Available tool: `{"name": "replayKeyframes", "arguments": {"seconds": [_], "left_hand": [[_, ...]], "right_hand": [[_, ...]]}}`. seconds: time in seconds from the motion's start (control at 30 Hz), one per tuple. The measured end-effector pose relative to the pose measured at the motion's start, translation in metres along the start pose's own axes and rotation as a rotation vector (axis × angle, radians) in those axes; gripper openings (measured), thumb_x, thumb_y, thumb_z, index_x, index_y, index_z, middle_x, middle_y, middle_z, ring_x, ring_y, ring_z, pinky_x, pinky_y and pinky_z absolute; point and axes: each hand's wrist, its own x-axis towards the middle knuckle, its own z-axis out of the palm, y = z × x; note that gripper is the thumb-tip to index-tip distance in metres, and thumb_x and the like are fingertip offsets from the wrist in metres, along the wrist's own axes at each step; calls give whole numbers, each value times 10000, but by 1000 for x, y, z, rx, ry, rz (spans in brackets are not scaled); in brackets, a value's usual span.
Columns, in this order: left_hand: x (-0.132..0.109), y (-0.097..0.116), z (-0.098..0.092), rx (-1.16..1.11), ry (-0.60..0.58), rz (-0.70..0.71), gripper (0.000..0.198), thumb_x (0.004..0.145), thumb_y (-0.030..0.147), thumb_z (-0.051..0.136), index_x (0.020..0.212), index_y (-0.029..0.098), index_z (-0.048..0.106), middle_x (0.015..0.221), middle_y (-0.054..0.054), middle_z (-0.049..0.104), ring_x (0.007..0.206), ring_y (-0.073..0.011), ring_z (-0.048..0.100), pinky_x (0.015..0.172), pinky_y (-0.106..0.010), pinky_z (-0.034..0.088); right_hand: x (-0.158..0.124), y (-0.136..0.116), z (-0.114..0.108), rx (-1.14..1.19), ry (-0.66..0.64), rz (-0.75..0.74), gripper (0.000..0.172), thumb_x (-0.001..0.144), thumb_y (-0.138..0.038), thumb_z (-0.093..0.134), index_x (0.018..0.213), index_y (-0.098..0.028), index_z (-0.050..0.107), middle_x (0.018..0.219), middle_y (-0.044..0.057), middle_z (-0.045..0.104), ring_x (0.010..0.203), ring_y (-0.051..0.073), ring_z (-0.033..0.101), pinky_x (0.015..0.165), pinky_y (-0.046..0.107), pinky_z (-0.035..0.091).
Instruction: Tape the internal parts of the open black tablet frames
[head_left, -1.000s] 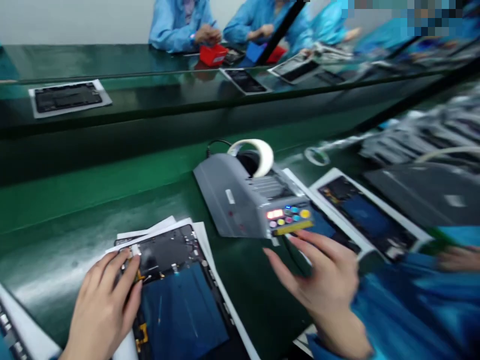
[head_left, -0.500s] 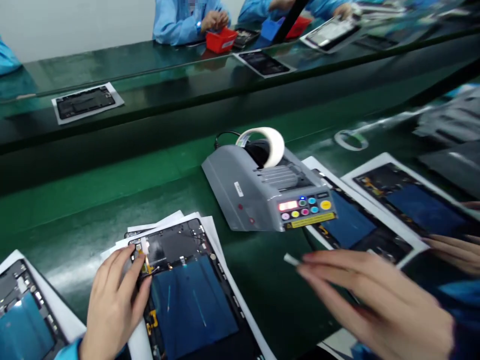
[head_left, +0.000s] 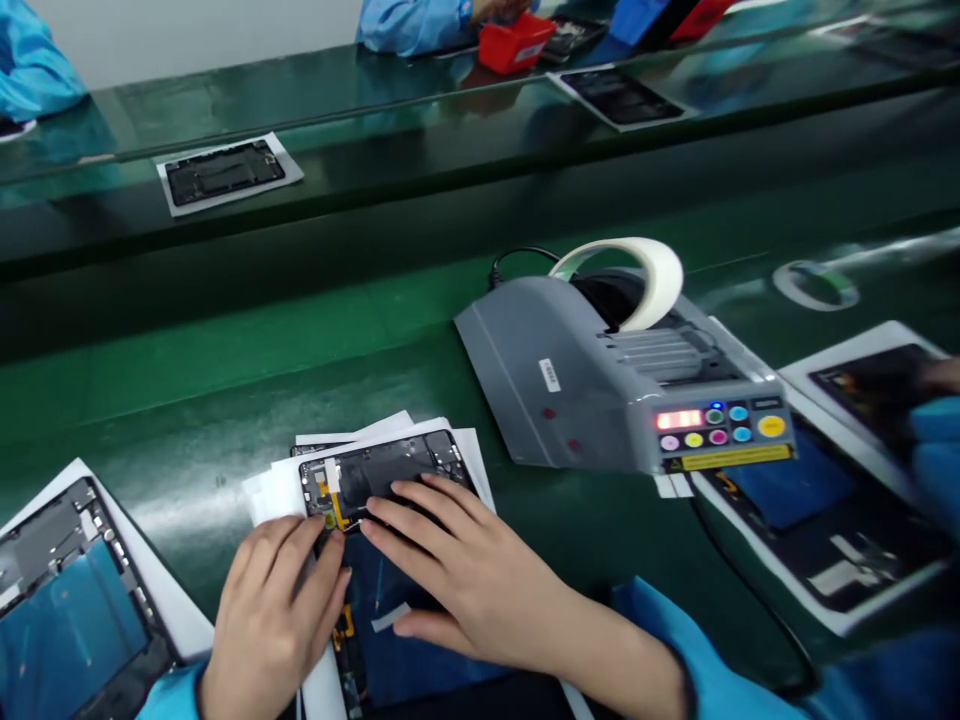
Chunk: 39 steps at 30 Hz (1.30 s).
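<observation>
An opened tablet (head_left: 442, 665) lies on white sheets, with a blue-covered battery and a yellow flex cable (head_left: 334, 500) at its upper left. My left hand (head_left: 274, 605) rests over the tablet's left edge, thumb and fingertips pinched together beside the cable; whatever is between them is hidden. My right hand (head_left: 469, 575) lies across the tablet with its fingers stretched and apart, the fingertips touching the upper part. A short white tape strip (head_left: 391, 617) is at the right thumb's tip, over the battery; I cannot tell whether it sticks to the thumb.
A grey tape dispenser (head_left: 559, 400) carrying a white tape roll (head_left: 660, 285) stands beyond my right hand. More opened tablets lie at left (head_left: 75, 610) and right (head_left: 840, 535). A loose tape ring (head_left: 815, 286) sits behind. Across the raised ledge are a co-worker's sleeve (head_left: 420, 25) and red bin (head_left: 514, 42).
My right hand has come left from beside the dispenser with the tape strip and now lies on the tablet. My left fingertips have slid lower along the cable. The view has swung left.
</observation>
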Motion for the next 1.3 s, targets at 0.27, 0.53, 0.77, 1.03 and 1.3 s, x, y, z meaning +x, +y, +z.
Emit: {"name": "replayKeyframes", "arguments": {"seconds": [0.27,0.53,0.77,1.03,1.3], "left_hand": [[0,1,2,19,-46,-10,250,956,165,501,1157,137,647,1131,-109,615,1062,-272,515,895,-387,404],[-1,-1,2,34,-69,7,262,946,146,513,1177,136,636,1149,-117,601,1074,-287,512,901,-404,403],[1,1,0,46,-72,-16,262,957,150,487,1173,146,636,1149,-111,614,1063,-277,518,885,-399,406],[0,1,1,44,-78,-24,263,947,136,498,1173,147,633,1163,-111,618,1069,-277,522,879,-403,425],[-4,1,2,47,-107,-24,294,949,138,492,1217,152,612,1189,-116,589,1092,-291,506,890,-423,421]], "right_hand": [[1,0,0,-33,-40,30,576,1031,-539,292,1274,-124,610,1319,74,616,1244,319,442,1079,504,244],[21,2,3,-96,-83,28,661,965,-636,419,1338,-110,568,1490,47,474,1352,351,331,1099,533,233],[5,5,-9,-14,39,-23,596,1026,-562,291,1237,-121,634,1351,91,599,1296,331,419,1126,522,228],[4,-2,-1,-20,48,44,543,1026,-530,324,1150,-136,677,1281,73,645,1260,315,458,1151,497,212],[9,-8,-3,53,75,93,564,1016,-556,331,1078,-139,706,1242,64,666,1249,289,477,1214,428,105]]}}
